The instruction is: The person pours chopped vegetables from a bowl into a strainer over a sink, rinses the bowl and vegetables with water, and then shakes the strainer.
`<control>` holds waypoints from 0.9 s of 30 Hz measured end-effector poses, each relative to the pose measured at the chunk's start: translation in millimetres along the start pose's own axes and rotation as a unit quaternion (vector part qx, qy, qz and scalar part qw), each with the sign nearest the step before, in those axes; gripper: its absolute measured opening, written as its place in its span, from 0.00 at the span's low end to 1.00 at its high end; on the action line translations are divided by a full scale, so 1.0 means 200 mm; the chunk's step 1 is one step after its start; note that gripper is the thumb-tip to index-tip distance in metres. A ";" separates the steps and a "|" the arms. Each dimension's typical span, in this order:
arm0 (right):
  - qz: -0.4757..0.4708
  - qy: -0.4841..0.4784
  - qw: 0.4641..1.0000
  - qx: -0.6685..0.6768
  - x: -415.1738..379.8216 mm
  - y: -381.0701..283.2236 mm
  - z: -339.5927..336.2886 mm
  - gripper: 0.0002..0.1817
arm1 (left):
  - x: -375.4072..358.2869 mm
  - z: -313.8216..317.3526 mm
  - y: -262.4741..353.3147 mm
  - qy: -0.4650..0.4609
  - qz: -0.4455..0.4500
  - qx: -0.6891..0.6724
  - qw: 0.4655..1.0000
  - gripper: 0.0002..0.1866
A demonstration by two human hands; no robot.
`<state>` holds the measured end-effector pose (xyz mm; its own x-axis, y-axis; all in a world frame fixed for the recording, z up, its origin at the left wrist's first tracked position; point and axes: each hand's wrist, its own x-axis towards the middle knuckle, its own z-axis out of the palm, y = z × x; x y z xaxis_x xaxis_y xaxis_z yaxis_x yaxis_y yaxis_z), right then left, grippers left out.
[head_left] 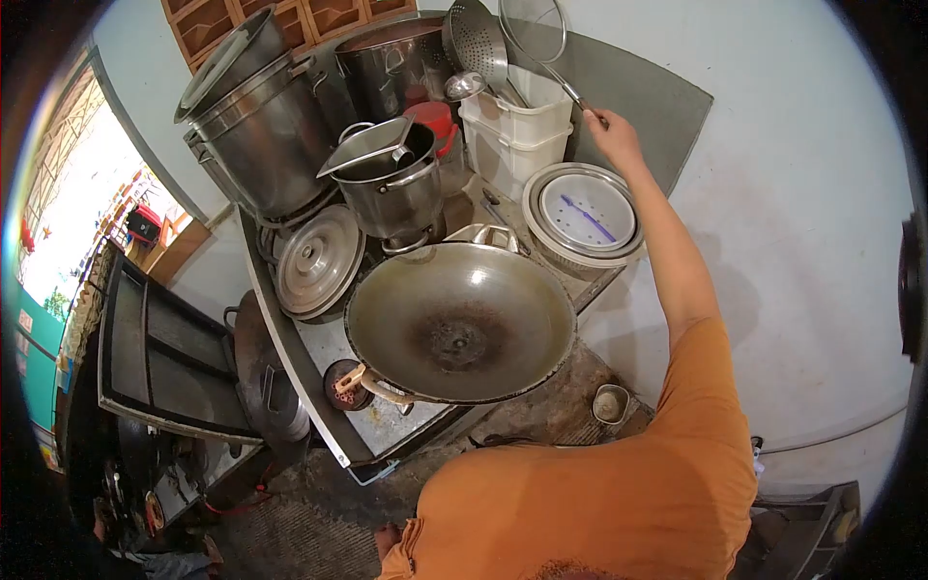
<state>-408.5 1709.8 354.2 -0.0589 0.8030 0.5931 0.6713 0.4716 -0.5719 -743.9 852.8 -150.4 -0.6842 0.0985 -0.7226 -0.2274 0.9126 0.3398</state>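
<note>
My right hand (614, 138) is raised at the upper right, its fingers wrapped round the handle of a round wire strainer (534, 27). Beside it stand stacked white containers (515, 145) with a perforated ladle (475, 41) and other utensils in them. Below the hand, a stack of round basins and a colander (583, 210) holds a purple-handled item. A large wok (461, 324) rests in front of my body, at the counter's front. My left hand shows only as a small, dark part (388, 538) beside the orange shirt; its fingers cannot be made out.
Large metal pots (266, 135) stand at the back left, with a smaller pot (391, 198) and a round lid (320, 261) nearer. A red-lidded container (432, 118) is behind. A small metal bowl (610, 404) lies low at the right. The wall (793, 193) bounds the right side.
</note>
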 end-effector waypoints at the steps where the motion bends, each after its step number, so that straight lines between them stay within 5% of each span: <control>1: -0.007 -0.011 1.000 0.027 0.02 0.02 0.03 0.32 | 0.04 0.00 0.01 -0.017 -0.024 -0.059 0.998 0.11; 5: 0.080 -0.127 0.984 0.099 0.02 -0.01 0.04 0.30 | 0.01 -0.02 -0.01 -0.036 0.009 -0.232 0.972 0.15; 9: 0.153 -0.157 0.930 0.297 -0.10 -0.16 -0.01 0.26 | -0.36 -0.23 0.32 -0.025 0.041 -0.063 0.997 0.18; 11: 0.157 -0.166 0.905 0.359 -0.19 -0.24 -0.06 0.25 | -0.25 -0.26 0.19 -0.133 0.195 -0.140 0.962 0.19; 16: 0.159 -0.170 0.883 0.407 -0.38 -0.39 -0.28 0.25 | -0.70 -0.70 0.61 -0.252 0.131 -0.108 0.953 0.23; 20: 0.108 -0.155 0.897 0.400 -0.43 -0.50 -0.49 0.25 | -0.97 -1.10 0.91 -0.203 0.310 -0.155 0.916 0.21; 22: 0.091 -0.140 0.900 0.403 -0.43 -0.53 -0.55 0.25 | -1.12 -1.21 1.07 -0.108 0.430 -0.219 0.869 0.19; 27: 0.014 -0.121 0.887 0.445 -0.32 -0.48 -0.48 0.23 | -1.34 -1.39 1.42 0.058 0.560 -0.252 0.787 0.17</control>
<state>-398.0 1578.4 426.4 -0.2802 0.8225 0.4949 -0.1685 0.4654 -0.8689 -817.4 975.8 306.7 -0.7032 0.6657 0.2498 0.3377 0.0036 0.9413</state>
